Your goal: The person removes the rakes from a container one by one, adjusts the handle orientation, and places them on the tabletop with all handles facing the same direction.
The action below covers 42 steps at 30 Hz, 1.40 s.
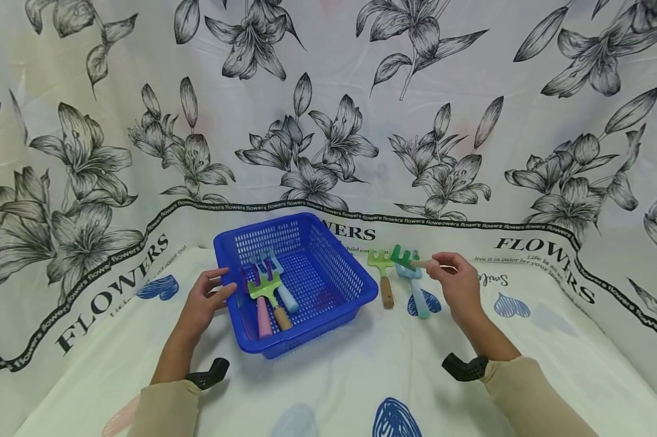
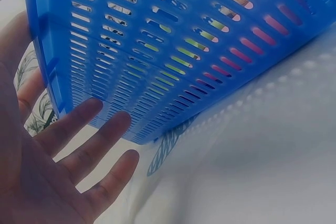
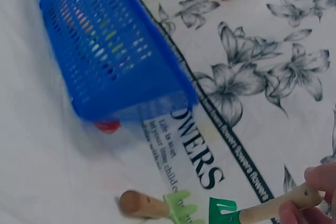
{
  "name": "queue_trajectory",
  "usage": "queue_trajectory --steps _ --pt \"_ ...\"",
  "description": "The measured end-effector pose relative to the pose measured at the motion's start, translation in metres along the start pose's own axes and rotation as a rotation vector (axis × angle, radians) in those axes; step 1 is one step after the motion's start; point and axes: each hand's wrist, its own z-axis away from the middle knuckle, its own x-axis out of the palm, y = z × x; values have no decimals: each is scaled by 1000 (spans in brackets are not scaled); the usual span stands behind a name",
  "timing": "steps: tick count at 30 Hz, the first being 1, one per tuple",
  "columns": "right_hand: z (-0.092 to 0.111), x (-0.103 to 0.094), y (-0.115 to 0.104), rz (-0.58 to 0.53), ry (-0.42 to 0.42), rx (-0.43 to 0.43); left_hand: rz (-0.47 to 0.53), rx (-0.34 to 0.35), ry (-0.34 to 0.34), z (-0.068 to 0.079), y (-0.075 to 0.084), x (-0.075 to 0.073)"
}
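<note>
Pinches a small hand rake with a green head and pale wooden handle (image 1: 422,263) by its handle, in the grasping fingers of the right hand (image 1: 458,279), off the right side of a blue, perforated, rectangular plastic basket (image 1: 314,276). Touches the basket's left rim with the left hand (image 1: 204,297), with fingers released, spread and fairly straight.

Inside the basket, toward its left side: a purple-headed rake with a pink handle (image 1: 263,317), a light-green rake with a tan wooden handle (image 1: 281,316) partly across it, and a light-blue rake with a pale-blue handle (image 1: 286,297).

Just beside the basket, on its right: a light-green rake with a brown wooden handle (image 1: 387,292). Farther right from the basket, partly behind the held rake's head: a light-blue rake with a turquoise handle (image 1: 418,296).

Beneath the basket, a white, heart-printed cloth (image 1: 328,388); behind it, a white curtain with black lily drawings (image 1: 334,51).
</note>
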Motion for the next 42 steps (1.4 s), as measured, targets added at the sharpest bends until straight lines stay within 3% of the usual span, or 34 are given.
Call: queue_trajectory --steps 13,30,36,42 --pt "1 -21 32 173 91 35 -8 -10 5 1 2 1" --pt "3 -28 51 266 195 -69 0 -9 1 1 1 1" --pt "7 -25 57 315 231 -160 -4 -4 1 0 0 1" --pt "10 -20 61 405 260 -335 -7 -1 7 0 -1 1"
